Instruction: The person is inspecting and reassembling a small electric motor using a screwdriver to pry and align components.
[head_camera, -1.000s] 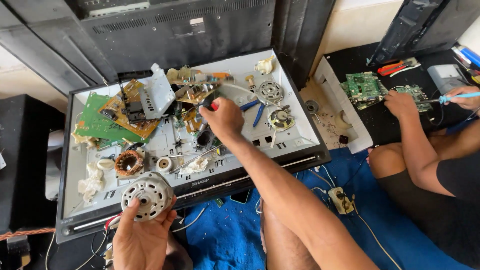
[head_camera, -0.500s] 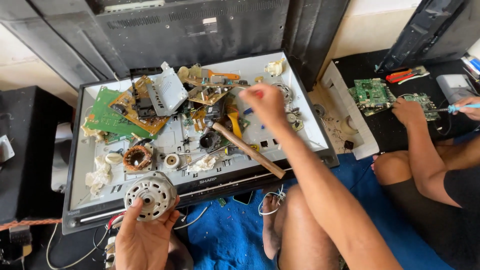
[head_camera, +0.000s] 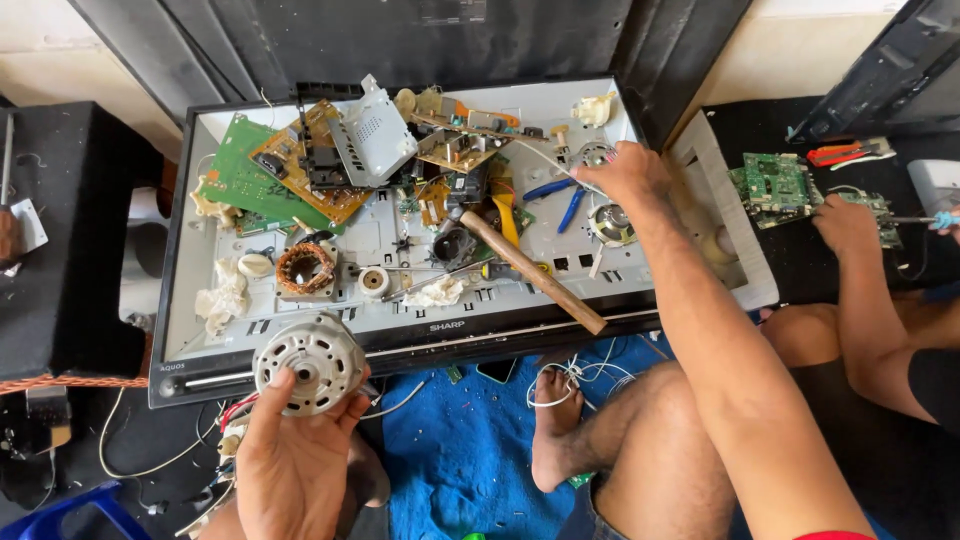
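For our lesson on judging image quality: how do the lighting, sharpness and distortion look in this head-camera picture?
Head view: even daylight, soft shadows, no strong glare; the left hand with the motor and the hammer look sharp; the right hand is slightly soft; wide-angle stretch enlarges the near forearm.

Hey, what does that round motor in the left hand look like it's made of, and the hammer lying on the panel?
The motor in the left hand looks like cast metal, probably aluminium: dull silver-grey, with ribbed openings. The hammer has a plain brown wooden handle, matte and worn; its dark head looks like steel, though clutter partly hides it. The right hand reaches among parts farther back.
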